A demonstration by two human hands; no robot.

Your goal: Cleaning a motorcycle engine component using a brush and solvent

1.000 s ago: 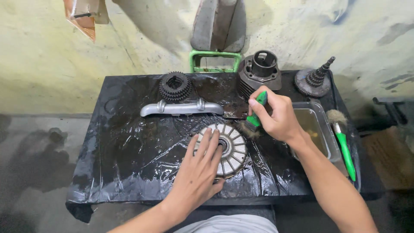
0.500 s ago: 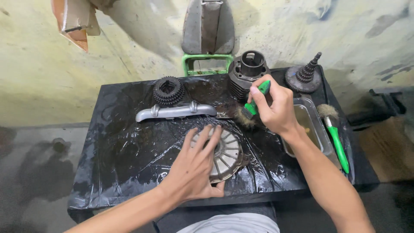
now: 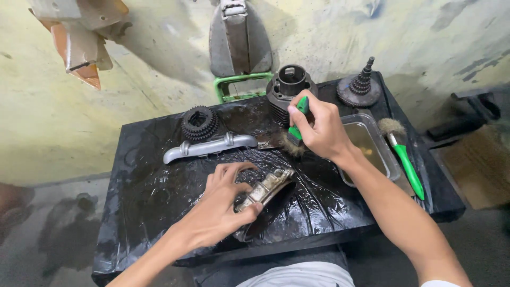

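The left hand [image 3: 220, 204] grips a round finned metal disc [image 3: 264, 190] and tips it up on its edge, near the front of the black wet table [image 3: 143, 186]. The right hand [image 3: 319, 130] is closed around a green brush [image 3: 296, 133], bristles down, just behind the disc. A metal tray [image 3: 372, 146] sits to the right, a gear [image 3: 200, 123] far left.

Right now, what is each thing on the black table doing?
Finned round disc: tipped up on edge, held by the left hand.
Green-handled brush: gripped in the right hand, bristles down.
Second green brush: lying flat.
Metal tray: holds murky liquid.
Grey pipe: lying flat.
Gear cluster: resting.
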